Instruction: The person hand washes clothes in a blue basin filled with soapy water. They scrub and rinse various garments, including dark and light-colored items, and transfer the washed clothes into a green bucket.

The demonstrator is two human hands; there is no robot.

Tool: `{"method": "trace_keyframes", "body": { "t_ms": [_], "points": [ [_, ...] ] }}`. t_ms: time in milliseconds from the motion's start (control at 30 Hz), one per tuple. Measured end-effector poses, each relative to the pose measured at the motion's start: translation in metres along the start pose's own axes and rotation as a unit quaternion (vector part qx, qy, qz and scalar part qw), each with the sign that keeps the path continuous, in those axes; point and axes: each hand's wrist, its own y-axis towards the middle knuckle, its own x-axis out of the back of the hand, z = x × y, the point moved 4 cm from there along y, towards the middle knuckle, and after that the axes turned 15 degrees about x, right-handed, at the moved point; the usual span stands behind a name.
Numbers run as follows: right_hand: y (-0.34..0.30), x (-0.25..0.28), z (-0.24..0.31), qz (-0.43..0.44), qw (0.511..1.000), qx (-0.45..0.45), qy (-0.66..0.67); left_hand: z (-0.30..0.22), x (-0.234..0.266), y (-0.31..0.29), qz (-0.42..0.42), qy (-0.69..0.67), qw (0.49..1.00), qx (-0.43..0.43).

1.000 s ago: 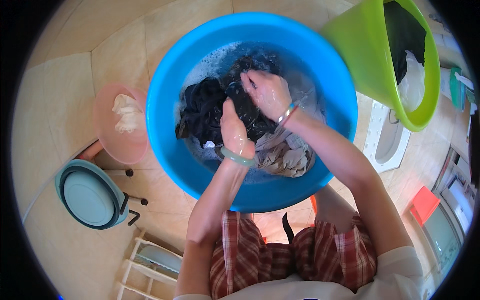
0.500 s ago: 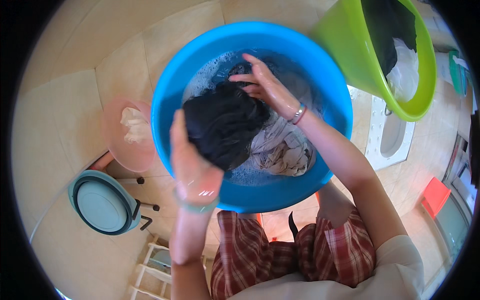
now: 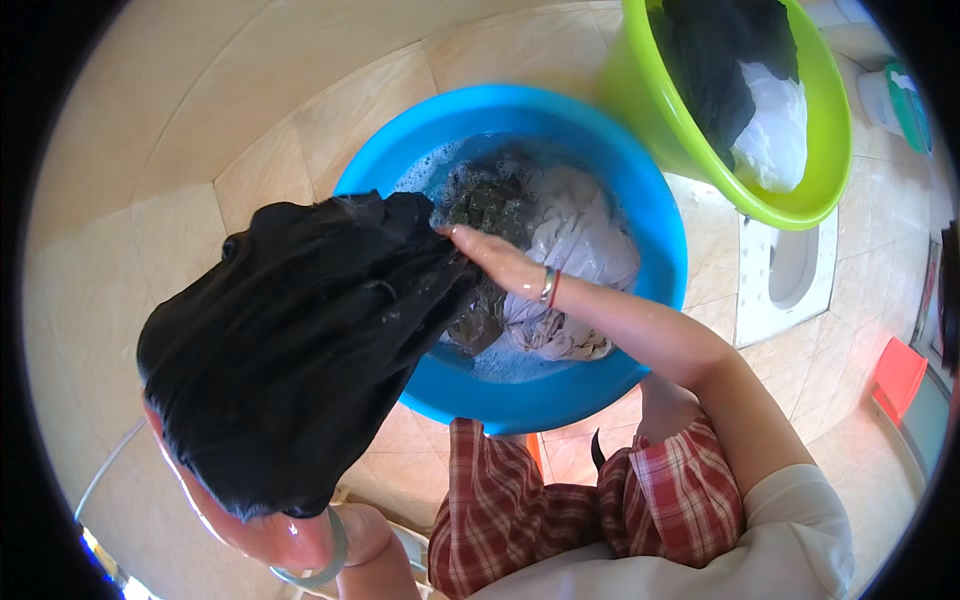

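Observation:
A wet black garment is stretched out in the air, from the lower left to over the blue basin. My left hand, with a pale bangle at its wrist, grips the garment from its far-left underside; most of its fingers are hidden behind the cloth. At the garment's other end, my right hand pinches the edge above the basin. Inside the basin, sudsy water surrounds a soaked pale cloth and a dark greenish cloth.
A lime-green tub stands at the far right with a black cloth and a white cloth in it. Beside it is a white squat toilet in the floor. An orange-red plastic object lies farther right.
The black garment has been lifted out of the basin to the left and spread wide. My left hand has moved left and down with it; my right hand has closed on its edge.

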Motion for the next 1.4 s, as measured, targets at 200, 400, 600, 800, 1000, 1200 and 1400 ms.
{"method": "trace_keyframes", "body": {
  "t_ms": [200, 400, 600, 800, 1000, 1200, 1400],
  "points": [
    [-0.027, 0.001, 0.005, -0.124, 0.938, -0.079, 0.314, 0.044, 0.006, 0.041, 0.165, -0.105, 0.965, 0.177],
    [-0.034, 0.059, 0.072, -0.183, 0.973, 0.02, 0.141, 0.145, 0.081, 0.086, -0.105, 0.051, 0.951, 0.285],
    [-0.028, 0.093, 0.045, -0.167, 0.768, 0.084, -0.613, 0.161, 0.11, 0.088, -0.116, 0.731, 0.672, 0.035],
    [-0.002, 0.105, -0.016, -0.073, 0.769, 0.01, -0.635, 0.213, 0.057, 0.07, -0.048, 0.203, 0.924, 0.322],
    [0.003, 0.024, 0.066, -0.095, 0.894, 0.175, -0.401, 0.262, 0.069, 0.086, -0.003, 0.011, 0.928, 0.372],
    [-0.057, -0.09, 0.097, 0.172, 0.85, 0.25, -0.431, 0.241, 0.054, 0.116, 0.061, -0.193, 0.918, 0.34],
    [-0.032, -0.094, 0.082, 0.078, 0.779, 0.304, -0.543, 0.287, 0.056, 0.121, 0.077, -0.274, 0.878, 0.384]
  ]
}}
